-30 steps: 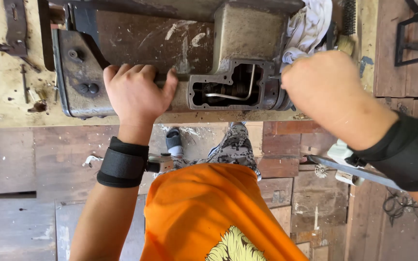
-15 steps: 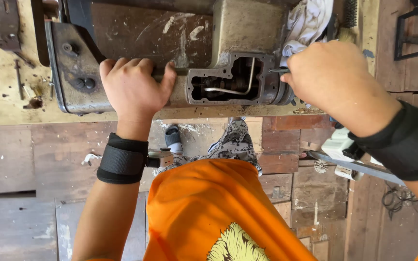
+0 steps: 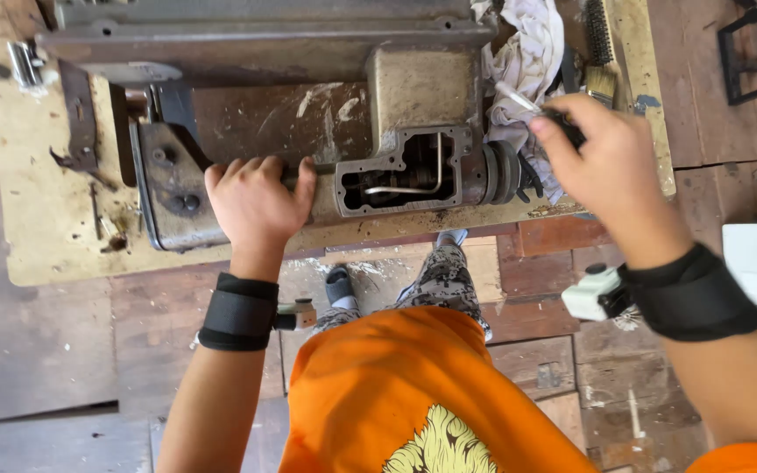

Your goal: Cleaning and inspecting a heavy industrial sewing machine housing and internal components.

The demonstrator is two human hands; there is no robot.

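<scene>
Head camera looks steeply down, close over the workbench (image 3: 19,219), seemingly

At the centre of the frame we see an old sewing machine (image 3: 308,131) tipped on its side on a worn wooden desk (image 3: 37,228); our left hand (image 3: 256,206) grips its lower edge, fingers (image 3: 243,171) curled over the metal; an open housing (image 3: 400,171) shows rods inside, with a grooved wheel (image 3: 501,172) just right of it; our right hand (image 3: 611,166), at the upper right, pinches a dark tool (image 3: 562,123) near a white rag (image 3: 527,52); a brush (image 3: 602,83) lies beside the rag; both wrists wear black bands.
</scene>
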